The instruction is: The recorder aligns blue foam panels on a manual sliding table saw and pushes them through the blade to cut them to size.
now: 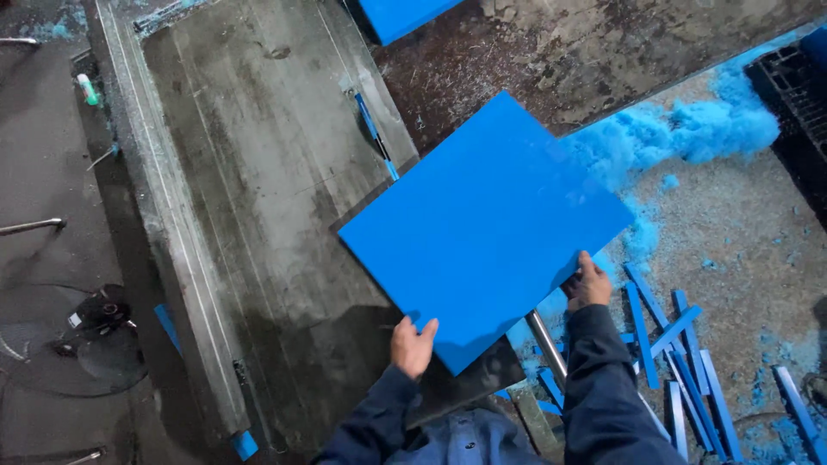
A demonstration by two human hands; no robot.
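Blue sheet (pixel 482 228) held tilted over worn grey saw table (pixel 250 172), part off its edge. Looks rigid, smooth, prob. light-to-moderate wt; best gripped at edges. Left hand (pixel 413 346) closed on near corner, right hand (pixel 588 284) closed on rt edge. Blue offcut strips (pixel 676 344) & dust (pixel 689 129) on floor underfoot.

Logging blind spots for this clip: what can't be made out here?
Head view only:
- Fingers of the left hand and right hand: hidden under the blue board.
- Second blue sheet: cut by the top edge.
- Table surface beneath the board: covered.
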